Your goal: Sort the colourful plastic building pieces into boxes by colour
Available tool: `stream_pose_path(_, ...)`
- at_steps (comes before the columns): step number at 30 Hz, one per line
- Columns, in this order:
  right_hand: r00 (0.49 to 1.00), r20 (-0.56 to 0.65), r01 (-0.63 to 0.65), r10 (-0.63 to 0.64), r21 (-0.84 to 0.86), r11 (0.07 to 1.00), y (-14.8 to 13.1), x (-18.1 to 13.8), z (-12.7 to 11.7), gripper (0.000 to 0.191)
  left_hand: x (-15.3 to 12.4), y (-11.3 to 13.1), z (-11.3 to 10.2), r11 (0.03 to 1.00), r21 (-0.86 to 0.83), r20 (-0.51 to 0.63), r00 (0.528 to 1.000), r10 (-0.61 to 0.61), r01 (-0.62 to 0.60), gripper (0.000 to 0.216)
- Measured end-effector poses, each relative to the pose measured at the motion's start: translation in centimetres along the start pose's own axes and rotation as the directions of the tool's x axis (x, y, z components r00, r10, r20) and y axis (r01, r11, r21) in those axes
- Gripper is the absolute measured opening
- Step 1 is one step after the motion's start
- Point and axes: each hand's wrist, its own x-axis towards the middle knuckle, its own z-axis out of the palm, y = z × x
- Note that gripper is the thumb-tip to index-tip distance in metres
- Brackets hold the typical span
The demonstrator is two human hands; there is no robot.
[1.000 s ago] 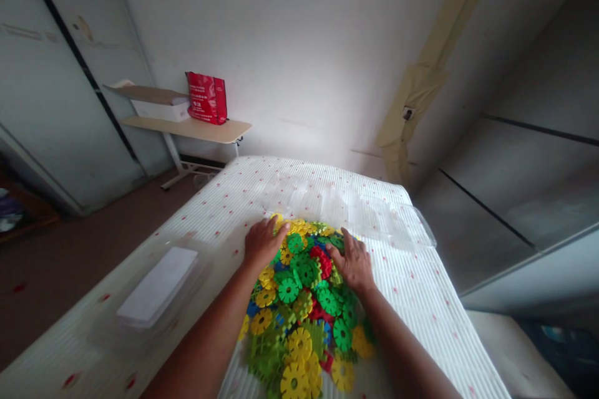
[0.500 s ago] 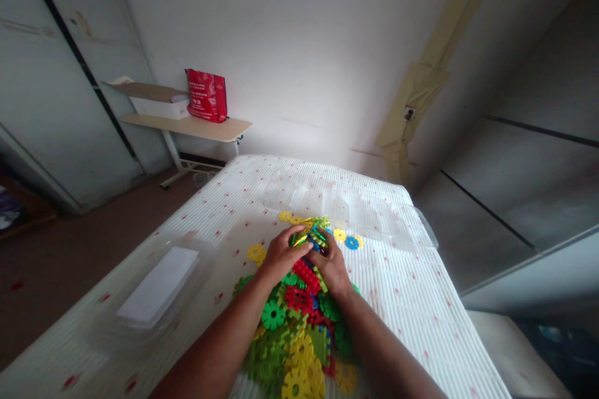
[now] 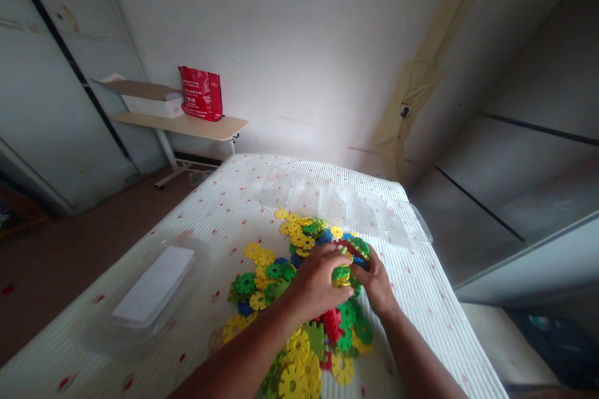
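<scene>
Notched plastic discs (image 3: 286, 272), heaped toward the near edge of the dotted cloth (image 3: 421, 318); left hand (image 3: 317, 280) clasps several, right hand (image 3: 378, 285) curls against others, its hold unclear.

Readable text: red bag (image 3: 202, 93) only.
White Chinese print (image 3: 191, 100), largest characters look like "专注"; smaller lines too blurred. Bag is well beyond the left hand (image 3: 316, 280), off to its left.

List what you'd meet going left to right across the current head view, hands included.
White paper → red bag → left hand → green and yellow pieces between the hands → right hand → wall socket.
</scene>
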Motion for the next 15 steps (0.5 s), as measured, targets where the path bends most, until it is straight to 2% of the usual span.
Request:
stream_pose_path(5,0.999,-0.033,0.013,-0.020,-0.211,0.977,1.0,-0.9,-2.0,0.049,-0.7,1.7,-0.5,0.994,0.029,0.187,0.977,0.103,-0.110,0.037)
stream_pose_path(8,0.994,-0.026,0.087,-0.106,-0.395,0.914,1.0,-1.7,-3.1,0.051,-1.6,2.8,-2.2,0.984,0.052,0.246,0.957,0.156,-0.173,0.032)
stream_pose_path(10,0.990,0.011,0.125,-0.137,-0.493,0.861,0.8,-2.5,-3.9,0.048,-3.2,3.1,-3.8,0.975,0.088,0.272,0.946,0.175,-0.206,0.034)
stream_pose_path(11,0.989,0.045,0.144,-0.142,-0.528,0.837,0.6,-3.1,-4.4,0.048,-4.4,2.9,-4.6,0.967,0.117,0.277,0.943,0.186,-0.225,0.037)
stream_pose_path(13,0.979,0.139,0.202,-0.149,-0.585,0.785,0.5,-4.5,-5.3,0.056,-7.5,2.0,-5.8,0.944,0.222,0.299,0.939,0.172,-0.244,0.061)
stream_pose_path(15,0.953,0.261,0.292,-0.156,-0.640,0.710,0.8,-6.0,-6.0,0.075,-10.9,0.5,-6.2,0.911,0.363,0.240,0.964,0.111,-0.196,0.081)
